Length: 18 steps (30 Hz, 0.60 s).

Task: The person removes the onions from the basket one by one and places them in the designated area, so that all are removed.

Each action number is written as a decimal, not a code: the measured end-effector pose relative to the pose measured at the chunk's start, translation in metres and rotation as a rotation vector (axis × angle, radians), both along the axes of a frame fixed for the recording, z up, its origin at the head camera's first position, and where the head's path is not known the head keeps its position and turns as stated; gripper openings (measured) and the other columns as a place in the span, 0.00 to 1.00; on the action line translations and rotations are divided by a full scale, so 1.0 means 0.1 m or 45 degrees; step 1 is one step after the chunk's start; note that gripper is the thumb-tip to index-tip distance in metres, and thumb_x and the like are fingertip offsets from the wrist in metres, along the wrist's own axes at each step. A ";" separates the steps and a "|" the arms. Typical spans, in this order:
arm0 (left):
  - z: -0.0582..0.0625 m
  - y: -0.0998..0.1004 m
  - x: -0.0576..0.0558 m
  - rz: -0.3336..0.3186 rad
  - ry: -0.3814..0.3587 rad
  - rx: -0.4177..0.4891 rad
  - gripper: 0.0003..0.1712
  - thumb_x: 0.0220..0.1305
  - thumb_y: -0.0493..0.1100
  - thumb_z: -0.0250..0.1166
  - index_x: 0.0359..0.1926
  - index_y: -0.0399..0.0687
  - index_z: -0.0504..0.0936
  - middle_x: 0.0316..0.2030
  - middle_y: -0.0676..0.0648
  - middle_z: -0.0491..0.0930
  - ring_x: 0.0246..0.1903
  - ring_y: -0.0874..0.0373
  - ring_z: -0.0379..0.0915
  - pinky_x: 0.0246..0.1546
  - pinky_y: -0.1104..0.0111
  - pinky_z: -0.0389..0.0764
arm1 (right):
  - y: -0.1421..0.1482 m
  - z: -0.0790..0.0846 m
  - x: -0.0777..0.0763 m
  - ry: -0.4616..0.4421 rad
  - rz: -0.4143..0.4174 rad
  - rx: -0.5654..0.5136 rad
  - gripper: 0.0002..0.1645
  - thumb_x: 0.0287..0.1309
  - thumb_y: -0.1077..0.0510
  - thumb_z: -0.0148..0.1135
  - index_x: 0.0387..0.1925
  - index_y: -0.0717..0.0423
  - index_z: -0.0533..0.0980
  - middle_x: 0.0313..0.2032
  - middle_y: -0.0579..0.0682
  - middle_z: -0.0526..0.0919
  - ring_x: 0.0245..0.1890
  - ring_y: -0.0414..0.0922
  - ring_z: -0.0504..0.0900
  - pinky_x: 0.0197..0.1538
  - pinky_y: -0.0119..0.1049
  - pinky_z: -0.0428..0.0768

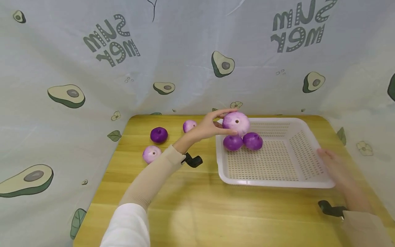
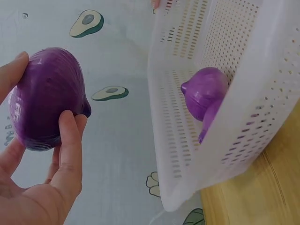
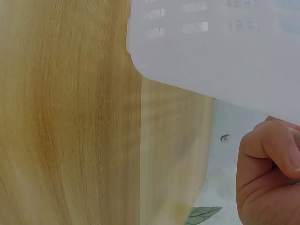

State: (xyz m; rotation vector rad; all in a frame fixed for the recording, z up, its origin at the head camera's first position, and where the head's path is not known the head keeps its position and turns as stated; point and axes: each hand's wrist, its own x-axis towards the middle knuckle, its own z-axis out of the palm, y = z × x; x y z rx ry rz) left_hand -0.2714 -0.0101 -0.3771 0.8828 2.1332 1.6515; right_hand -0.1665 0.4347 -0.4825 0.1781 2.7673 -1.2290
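Left fingers (image 2: 70,150): gripped onion (image 2: 44,98), half-spread.
Onion: seemed firm, slick; I favoured broad sides.
Right fingers (image 3: 260,138): curled on basket (image 1: 277,184).

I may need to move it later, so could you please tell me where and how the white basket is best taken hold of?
I'd grip the white basket by its rim at the left and right ends, coming from outside: the rim runs around the open top, and two onions rest inside towards the left end.

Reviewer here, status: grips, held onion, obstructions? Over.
Left grip holds onion near far-left corner of basket. Right grip at basket's right rim. Two onions inside, nothing visibly blocking.
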 end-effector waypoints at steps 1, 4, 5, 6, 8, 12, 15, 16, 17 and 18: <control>-0.01 -0.05 0.01 0.013 -0.003 0.007 0.43 0.54 0.41 0.78 0.70 0.61 0.71 0.59 0.48 0.70 0.41 0.52 0.84 0.47 0.65 0.83 | 0.01 0.00 0.00 0.008 0.002 -0.003 0.44 0.78 0.40 0.28 0.71 0.77 0.49 0.57 0.78 0.66 0.34 0.28 0.71 0.40 0.39 0.72; -0.06 -0.19 0.03 0.062 -0.015 0.023 0.43 0.54 0.42 0.79 0.70 0.61 0.71 0.56 0.45 0.70 0.41 0.51 0.84 0.47 0.62 0.83 | 0.01 0.01 0.00 0.044 0.007 0.000 0.42 0.79 0.42 0.30 0.69 0.78 0.52 0.53 0.77 0.69 0.31 0.27 0.73 0.32 0.31 0.72; -0.08 -0.24 0.04 0.080 -0.018 0.028 0.43 0.53 0.42 0.79 0.70 0.61 0.72 0.56 0.44 0.70 0.41 0.51 0.85 0.47 0.62 0.83 | 0.00 0.00 0.00 0.053 0.006 0.000 0.41 0.79 0.43 0.30 0.69 0.79 0.53 0.53 0.77 0.69 0.31 0.27 0.73 0.31 0.29 0.72; -0.09 -0.29 0.05 0.099 -0.023 0.032 0.43 0.53 0.41 0.79 0.70 0.61 0.72 0.55 0.43 0.70 0.41 0.51 0.85 0.47 0.61 0.83 | 0.00 0.00 -0.01 0.056 0.007 0.006 0.41 0.79 0.43 0.30 0.68 0.79 0.53 0.53 0.77 0.69 0.31 0.26 0.72 0.31 0.29 0.71; -0.13 -0.39 0.07 0.136 -0.027 0.030 0.43 0.53 0.41 0.79 0.70 0.60 0.72 0.55 0.43 0.71 0.41 0.50 0.85 0.47 0.60 0.83 | 0.00 0.00 -0.01 0.057 0.006 0.002 0.41 0.79 0.43 0.30 0.68 0.80 0.53 0.53 0.78 0.69 0.30 0.26 0.73 0.31 0.29 0.72; -0.22 -0.58 0.11 0.204 -0.041 0.016 0.42 0.54 0.40 0.78 0.70 0.59 0.72 0.54 0.42 0.72 0.41 0.48 0.84 0.46 0.60 0.83 | 0.02 -0.01 -0.02 0.030 -0.001 -0.002 0.43 0.79 0.42 0.29 0.69 0.80 0.51 0.55 0.80 0.66 0.31 0.24 0.70 0.33 0.30 0.70; -0.29 -0.74 0.14 0.251 -0.064 0.006 0.41 0.56 0.38 0.77 0.70 0.59 0.71 0.55 0.41 0.72 0.42 0.46 0.83 0.47 0.60 0.83 | 0.03 -0.01 -0.03 0.011 -0.009 -0.007 0.44 0.79 0.41 0.29 0.70 0.80 0.49 0.57 0.80 0.65 0.31 0.23 0.69 0.34 0.31 0.69; -0.31 -0.79 0.16 0.274 -0.074 -0.004 0.41 0.56 0.38 0.76 0.70 0.59 0.71 0.55 0.41 0.72 0.43 0.46 0.82 0.47 0.60 0.83 | 0.03 -0.01 -0.03 0.007 -0.011 -0.013 0.44 0.79 0.41 0.29 0.70 0.79 0.49 0.57 0.80 0.65 0.31 0.23 0.70 0.34 0.31 0.69; -0.34 -0.84 0.18 0.292 -0.091 -0.010 0.41 0.56 0.38 0.76 0.70 0.59 0.71 0.55 0.41 0.71 0.44 0.46 0.82 0.48 0.60 0.82 | 0.03 -0.01 -0.03 0.005 -0.014 -0.015 0.44 0.79 0.41 0.29 0.70 0.79 0.49 0.57 0.80 0.65 0.31 0.24 0.70 0.34 0.31 0.69; -0.37 -0.89 0.20 0.314 -0.115 -0.010 0.41 0.57 0.38 0.76 0.70 0.59 0.71 0.56 0.41 0.71 0.45 0.46 0.81 0.48 0.60 0.82 | 0.03 -0.01 -0.04 0.006 -0.015 -0.022 0.43 0.79 0.41 0.29 0.70 0.79 0.49 0.56 0.79 0.66 0.31 0.25 0.71 0.33 0.31 0.71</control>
